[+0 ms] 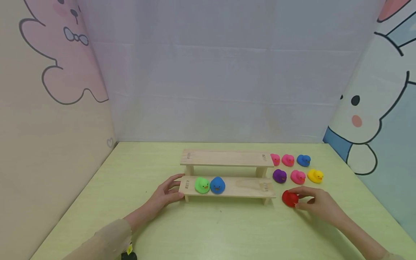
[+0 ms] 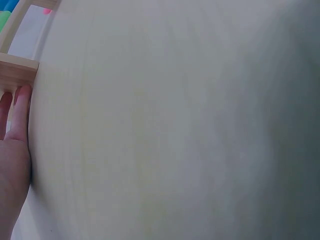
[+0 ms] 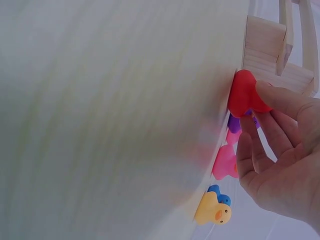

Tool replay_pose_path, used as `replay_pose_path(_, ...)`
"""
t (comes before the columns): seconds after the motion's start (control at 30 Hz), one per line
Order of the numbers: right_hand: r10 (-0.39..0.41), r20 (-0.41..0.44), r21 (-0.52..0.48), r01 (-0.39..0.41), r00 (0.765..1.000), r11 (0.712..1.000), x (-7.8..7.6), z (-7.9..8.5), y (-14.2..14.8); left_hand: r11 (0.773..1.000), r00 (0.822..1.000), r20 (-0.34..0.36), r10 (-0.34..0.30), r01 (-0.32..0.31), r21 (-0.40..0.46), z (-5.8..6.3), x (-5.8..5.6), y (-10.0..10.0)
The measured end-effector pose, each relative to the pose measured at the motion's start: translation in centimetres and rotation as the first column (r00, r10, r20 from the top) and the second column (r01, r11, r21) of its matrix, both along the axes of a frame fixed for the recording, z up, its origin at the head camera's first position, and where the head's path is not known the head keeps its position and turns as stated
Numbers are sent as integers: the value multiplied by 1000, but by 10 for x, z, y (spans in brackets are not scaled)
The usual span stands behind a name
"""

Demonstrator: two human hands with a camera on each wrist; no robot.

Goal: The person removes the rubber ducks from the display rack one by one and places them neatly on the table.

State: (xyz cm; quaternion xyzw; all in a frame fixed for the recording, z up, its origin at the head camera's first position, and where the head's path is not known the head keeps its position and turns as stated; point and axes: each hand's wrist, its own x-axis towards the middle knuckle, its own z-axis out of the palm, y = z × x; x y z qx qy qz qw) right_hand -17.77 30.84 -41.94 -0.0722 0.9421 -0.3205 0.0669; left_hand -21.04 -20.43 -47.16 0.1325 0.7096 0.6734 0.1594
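My right hand [image 1: 320, 206] pinches a red rubber duck [image 1: 289, 198] between thumb and fingers, low over the table right of the wooden stand. The right wrist view shows the red duck [image 3: 243, 93] at the fingertips. With thumb in front and fingers toward the back, my left hand [image 1: 164, 193] holds the left end of the stand's lower shelf [image 1: 243, 187]. In the left wrist view its fingers [image 2: 21, 112] reach up to the wood; the thumb is out of sight there. A green duck [image 1: 202, 185] and a blue duck [image 1: 217, 185] sit side by side on that shelf.
Behind the lower shelf stands a higher wooden shelf [image 1: 227, 158]. To its right are several ducks in two rows: pink [image 1: 288, 160], blue [image 1: 303, 160], purple [image 1: 280, 176] and yellow [image 1: 315, 176] among them. A small black object [image 1: 129, 256] lies at the near edge.
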Motion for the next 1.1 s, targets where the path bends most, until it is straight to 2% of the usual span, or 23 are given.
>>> replay_pose_path(0.3, 47, -70, 33, -45, 996, 998, 0, 6, 4, 1000, 1000, -10, -13, 13, 16, -2, 0, 0)
replay_pose_path(0.63, 21, -135, 69, -12, 991, 998, -3, 24, 2, 1000, 1000, -5, -1, 1, -2, 0, 0, 1)
replay_pose_path(0.8, 24, -157, 37, -18, 987, 999, -3, 36, -15, 1000, 1000, -2, 3, -3, -1, 1, 0, 1)
replay_pose_path(1.1, 49, -287, -81, -75, 957, 994, -5, 49, -60, 1000, 1000, -4, -3, 3, -10, 1, 0, 0)
